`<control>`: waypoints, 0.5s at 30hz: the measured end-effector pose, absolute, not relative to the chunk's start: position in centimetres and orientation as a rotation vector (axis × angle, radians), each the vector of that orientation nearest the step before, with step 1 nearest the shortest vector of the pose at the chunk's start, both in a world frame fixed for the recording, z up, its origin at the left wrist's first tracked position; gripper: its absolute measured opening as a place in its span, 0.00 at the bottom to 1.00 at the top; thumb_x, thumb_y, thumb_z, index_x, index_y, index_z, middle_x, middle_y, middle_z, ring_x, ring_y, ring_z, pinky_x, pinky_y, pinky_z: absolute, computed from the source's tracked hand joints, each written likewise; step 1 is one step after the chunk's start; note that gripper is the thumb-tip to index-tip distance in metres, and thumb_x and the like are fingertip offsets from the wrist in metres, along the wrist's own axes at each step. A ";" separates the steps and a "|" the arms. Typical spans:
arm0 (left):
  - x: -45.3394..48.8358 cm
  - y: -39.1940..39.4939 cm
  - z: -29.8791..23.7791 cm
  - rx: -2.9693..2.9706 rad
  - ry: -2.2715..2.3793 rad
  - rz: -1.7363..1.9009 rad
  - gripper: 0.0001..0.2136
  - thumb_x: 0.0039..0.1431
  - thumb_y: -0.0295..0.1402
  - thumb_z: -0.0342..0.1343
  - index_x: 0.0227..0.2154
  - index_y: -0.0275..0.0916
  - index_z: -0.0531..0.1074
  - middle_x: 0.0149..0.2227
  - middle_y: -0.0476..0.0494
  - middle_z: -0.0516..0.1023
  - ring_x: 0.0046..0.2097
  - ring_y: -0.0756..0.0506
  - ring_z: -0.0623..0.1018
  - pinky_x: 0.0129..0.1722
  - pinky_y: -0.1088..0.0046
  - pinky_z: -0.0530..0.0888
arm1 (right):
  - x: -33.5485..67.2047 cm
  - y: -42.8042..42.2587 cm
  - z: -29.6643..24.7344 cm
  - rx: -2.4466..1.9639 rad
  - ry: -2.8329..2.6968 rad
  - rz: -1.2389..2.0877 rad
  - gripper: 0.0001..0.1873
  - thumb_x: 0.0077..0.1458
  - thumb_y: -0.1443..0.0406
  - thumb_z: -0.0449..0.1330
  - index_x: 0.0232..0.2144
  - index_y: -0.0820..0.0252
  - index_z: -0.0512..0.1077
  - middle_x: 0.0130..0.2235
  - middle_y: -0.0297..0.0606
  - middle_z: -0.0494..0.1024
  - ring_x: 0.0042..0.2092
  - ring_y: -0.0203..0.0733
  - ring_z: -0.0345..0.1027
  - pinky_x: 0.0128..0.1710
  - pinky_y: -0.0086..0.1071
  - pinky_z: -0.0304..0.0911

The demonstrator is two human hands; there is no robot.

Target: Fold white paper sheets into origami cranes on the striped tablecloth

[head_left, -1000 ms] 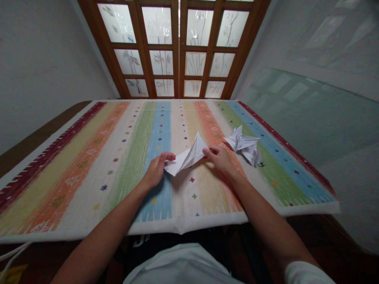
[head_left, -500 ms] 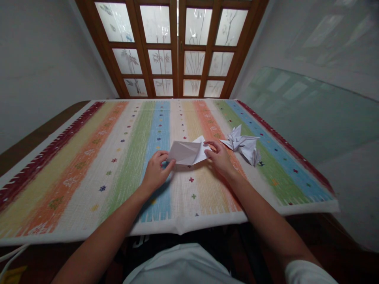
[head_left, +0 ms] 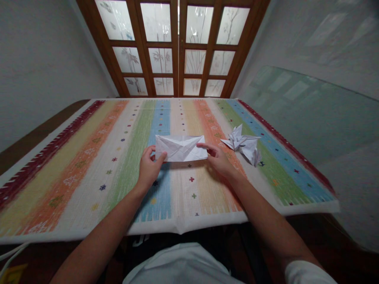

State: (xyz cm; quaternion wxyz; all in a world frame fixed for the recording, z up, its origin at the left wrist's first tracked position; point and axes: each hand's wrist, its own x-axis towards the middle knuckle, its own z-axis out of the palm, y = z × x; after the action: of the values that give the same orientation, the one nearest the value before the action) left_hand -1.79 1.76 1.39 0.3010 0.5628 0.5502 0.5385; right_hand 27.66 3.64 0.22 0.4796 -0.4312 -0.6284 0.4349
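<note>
A folded sheet of white paper (head_left: pixel 181 150), creased and shaped like a long rectangle, is held up between my two hands over the middle of the table. My left hand (head_left: pixel 150 162) pinches its left end, thumb on the near face and fingers behind. At the right end, my right hand (head_left: pixel 218 158) grips the paper, the index finger lying along its face near the upper right corner. Several folded white paper figures (head_left: pixel 243 144) with pointed tips lie in a heap to the right of my right hand.
A striped, multicoloured cloth (head_left: pixel 124 157) covers the table. Beyond its far edge stand wooden doors (head_left: pixel 177 47) with frosted panes. A glass panel (head_left: pixel 304 114) leans along the right wall. White cables (head_left: pixel 13 252) hang at the lower left.
The paper has opened out from a skewed, partly folded shape into a wider, flatter rectangle. My left hand has moved slightly left with its end. The paper figures stay put.
</note>
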 end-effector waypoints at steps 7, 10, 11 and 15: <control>-2.1 1.6 1.9 1.521 1.525 1.619 0.26 0.53 0.33 0.72 0.54 0.43 0.73 0.60 0.37 0.77 0.53 0.40 0.81 0.39 0.71 0.79 | 28.6 3.5 0.9 -1.034 -1.946 0.801 0.17 0.63 0.67 0.65 0.51 0.50 0.86 0.50 0.44 0.80 0.52 0.49 0.77 0.57 0.47 0.76; -2.0 1.4 2.3 1.637 1.484 1.557 0.15 0.57 0.34 0.69 0.48 0.43 0.78 0.59 0.37 0.78 0.58 0.37 0.80 0.42 0.69 0.79 | 29.0 3.7 1.1 -1.074 -1.923 0.667 0.10 0.60 0.66 0.71 0.44 0.49 0.88 0.54 0.45 0.78 0.58 0.51 0.75 0.64 0.52 0.71; -1.9 1.4 2.3 1.674 1.466 1.532 0.13 0.58 0.34 0.68 0.45 0.43 0.79 0.60 0.37 0.78 0.60 0.37 0.80 0.44 0.68 0.80 | 29.1 3.8 1.2 -1.089 -1.907 0.620 0.08 0.59 0.65 0.73 0.41 0.49 0.88 0.59 0.46 0.77 0.62 0.53 0.72 0.67 0.54 0.68; -1.6 1.0 2.5 1.782 1.381 1.452 0.10 0.58 0.33 0.66 0.43 0.43 0.80 0.61 0.37 0.78 0.64 0.35 0.78 0.50 0.63 0.81 | 29.3 3.6 1.7 -1.084 -1.931 0.659 0.04 0.55 0.61 0.77 0.33 0.52 0.87 0.72 0.45 0.71 0.71 0.60 0.66 0.71 0.61 0.60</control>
State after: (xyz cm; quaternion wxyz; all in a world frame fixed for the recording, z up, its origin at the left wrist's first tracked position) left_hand -1.62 1.03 2.51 0.2280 0.6470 0.5015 0.5271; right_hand 29.32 3.65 1.73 0.4039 -0.4294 -0.7645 0.2608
